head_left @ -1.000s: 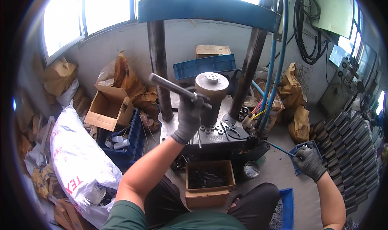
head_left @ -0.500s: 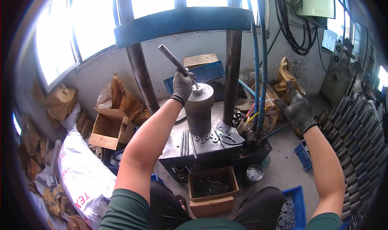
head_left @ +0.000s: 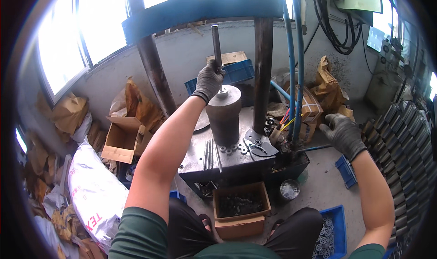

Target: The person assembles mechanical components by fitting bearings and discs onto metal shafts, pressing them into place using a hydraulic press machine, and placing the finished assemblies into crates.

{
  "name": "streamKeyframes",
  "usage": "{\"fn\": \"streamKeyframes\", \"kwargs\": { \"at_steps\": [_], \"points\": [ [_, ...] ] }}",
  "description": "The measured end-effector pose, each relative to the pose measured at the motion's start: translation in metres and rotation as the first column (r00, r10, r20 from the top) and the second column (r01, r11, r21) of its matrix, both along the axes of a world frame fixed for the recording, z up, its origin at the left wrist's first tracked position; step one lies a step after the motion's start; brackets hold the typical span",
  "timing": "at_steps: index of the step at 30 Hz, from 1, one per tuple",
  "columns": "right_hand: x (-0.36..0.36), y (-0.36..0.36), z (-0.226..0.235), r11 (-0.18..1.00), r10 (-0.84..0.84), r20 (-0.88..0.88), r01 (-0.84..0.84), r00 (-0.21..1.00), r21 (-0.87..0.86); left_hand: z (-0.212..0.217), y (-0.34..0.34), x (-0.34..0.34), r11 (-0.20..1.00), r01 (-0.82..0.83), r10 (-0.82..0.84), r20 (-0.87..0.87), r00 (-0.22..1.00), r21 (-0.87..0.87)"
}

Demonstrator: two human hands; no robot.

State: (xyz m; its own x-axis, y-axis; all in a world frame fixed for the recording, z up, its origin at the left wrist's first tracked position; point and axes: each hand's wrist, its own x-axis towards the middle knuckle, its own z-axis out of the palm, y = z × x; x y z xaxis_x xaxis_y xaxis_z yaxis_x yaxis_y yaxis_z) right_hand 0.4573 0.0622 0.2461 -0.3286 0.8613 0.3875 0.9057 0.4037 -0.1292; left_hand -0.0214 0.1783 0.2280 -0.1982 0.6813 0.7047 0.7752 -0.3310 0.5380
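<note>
My left hand, in a grey glove, is closed round a metal rod with a thicker tubular upper part. The rod stands nearly upright, its lower end at the ring on top of a thick steel cylinder. That cylinder rests on the metal press table. Also gloved, my right hand hangs in the air at the right, fingers loosely bent and apart, holding nothing that I can see. Several thin rods, small round rings and a pair of pliers lie on the table.
A blue crossbeam on steel columns spans above the table. Below is an open cardboard box of dark small parts. A blue crate of metal rings stands by my right knee. Stacked metal tubes line the right.
My left hand has brought the leaning rod nearly upright over the cylinder. My right hand has moved lower and slightly right, its fingers now more bent.
</note>
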Motion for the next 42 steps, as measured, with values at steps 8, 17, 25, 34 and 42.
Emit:
{"fn": "streamKeyframes", "kwargs": {
  "at_steps": [8, 17, 25, 34, 42],
  "points": [
    [0.021, -0.064, -0.024, 0.987, 0.062, 0.218, -0.027, 0.974, -0.159, 0.006, -0.005, -0.004, 1.000, 0.002, -0.003, 0.077, 0.997, 0.012],
    [0.008, -0.075, -0.025, 0.946, 0.232, 0.348, -0.128, 0.908, -0.298, 0.007, -0.018, 0.016, 0.991, -0.136, 0.137, -0.026, 0.990, 0.018],
    [0.042, -0.075, -0.057, 0.875, 0.348, 0.124, -0.275, 0.929, -0.399, -0.031, -0.014, 0.015, 0.981, -0.174, 0.183, 0.102, 0.978, -0.086],
    [0.045, -0.126, -0.095, 0.877, 0.263, 0.027, -0.228, 0.964, -0.424, -0.022, -0.028, 0.019, 0.981, -0.106, 0.133, 0.161, 0.978, -0.163],
    [0.057, -0.138, -0.118, 0.872, 0.226, 0.050, -0.179, 0.973, -0.455, -0.023, -0.028, 0.021, 0.982, -0.115, 0.137, 0.140, 0.981, -0.151]
  ]
}}
